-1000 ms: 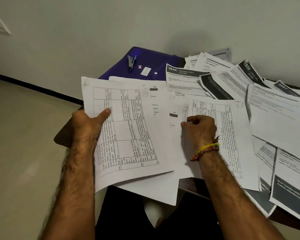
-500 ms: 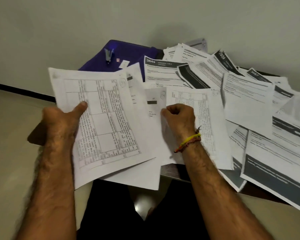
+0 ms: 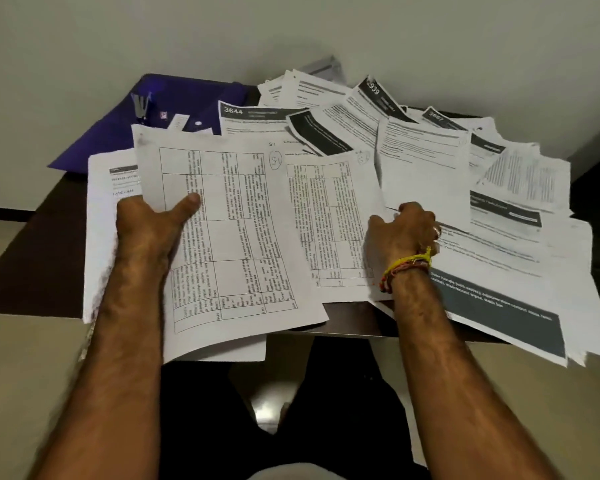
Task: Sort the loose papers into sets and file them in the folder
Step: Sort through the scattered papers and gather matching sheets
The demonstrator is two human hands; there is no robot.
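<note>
My left hand (image 3: 149, 226) grips a printed table sheet (image 3: 229, 237) marked "S1", thumb on top, with more sheets stacked under it. My right hand (image 3: 404, 230), a yellow thread band at its wrist, sits with fingers curled at the right edge of a second table sheet (image 3: 333, 220) and pinches it; the fingertips are hidden. Loose papers (image 3: 499, 202) with dark headers lie heaped to the right and at the back. The blue folder (image 3: 194, 95) lies at the back left, partly under papers.
A small stapler (image 3: 141, 105) and a few small white bits lie on the folder. The dark table (image 3: 49, 237) ends at the left and near edges, with papers overhanging the front right. A pale wall stands close behind, and my dark-clothed legs are below.
My right hand has let go of the middle sheet and moved right to the second table sheet's edge. The left hand's stack now lies more to the centre, covering the middle sheet.
</note>
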